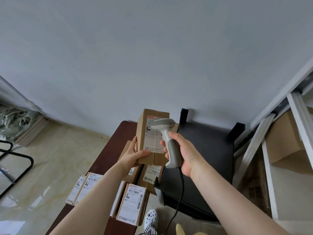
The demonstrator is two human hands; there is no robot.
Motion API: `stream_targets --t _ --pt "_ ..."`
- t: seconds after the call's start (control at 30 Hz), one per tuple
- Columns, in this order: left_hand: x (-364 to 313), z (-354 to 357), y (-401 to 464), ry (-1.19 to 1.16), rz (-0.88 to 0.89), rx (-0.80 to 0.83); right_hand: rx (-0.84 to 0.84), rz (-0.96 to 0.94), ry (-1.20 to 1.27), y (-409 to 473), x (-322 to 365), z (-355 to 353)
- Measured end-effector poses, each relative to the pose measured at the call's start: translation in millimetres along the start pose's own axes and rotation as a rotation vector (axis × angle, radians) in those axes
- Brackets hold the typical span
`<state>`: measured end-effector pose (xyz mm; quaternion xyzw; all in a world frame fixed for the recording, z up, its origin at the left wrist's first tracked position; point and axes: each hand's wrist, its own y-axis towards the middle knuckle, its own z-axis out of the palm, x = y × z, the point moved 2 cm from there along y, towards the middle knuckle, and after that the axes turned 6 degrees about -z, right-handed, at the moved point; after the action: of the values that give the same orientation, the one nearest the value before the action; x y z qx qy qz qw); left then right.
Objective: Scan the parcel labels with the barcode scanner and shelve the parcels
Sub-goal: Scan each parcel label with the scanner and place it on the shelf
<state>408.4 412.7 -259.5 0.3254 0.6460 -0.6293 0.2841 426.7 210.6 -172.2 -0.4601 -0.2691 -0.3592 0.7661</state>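
Note:
My left hand (133, 156) grips the near left corner of a long brown cardboard parcel (153, 156), held up above the table with its white label (153, 139) facing me. My right hand (182, 150) grips the grey handle of a white barcode scanner (166, 133). The scanner's head hovers just over the upper part of the label, pointing at it. A black cable (181, 189) hangs from the scanner's handle. Several more labelled parcels (133, 202) lie on the dark brown table (108, 156) below my arms.
A black stand or cart (206, 150) sits right of the table. A white shelf unit (298, 150) at the far right holds a brown box (284, 141). Black chair legs (18, 158) stand on the tiled floor at left. My spotted shoe (151, 217) shows at the bottom.

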Motion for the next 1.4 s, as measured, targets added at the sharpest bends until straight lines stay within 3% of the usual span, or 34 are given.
stream_targets --t 0.2,0.87,0.93,1.13,1.4 --pt "-4 5 -5 -0.032 -0.011 -0.036 -0.072 0.001 0.074 -2 -8 5" --pt "-1 3 -9 -0.034 -0.017 -0.049 -0.044 -0.049 0.059 1 -13 1" --pt "0 0 -9 -0.044 0.0 -0.05 -0.129 -0.098 -0.025 7 -17 -9" --pt "14 -14 -9 -0.147 0.034 -0.104 -0.644 -0.137 -0.379 38 -52 -80" --pt "23 -13 3 -0.236 0.065 -0.039 -0.848 -0.058 -0.302 79 -92 -123"
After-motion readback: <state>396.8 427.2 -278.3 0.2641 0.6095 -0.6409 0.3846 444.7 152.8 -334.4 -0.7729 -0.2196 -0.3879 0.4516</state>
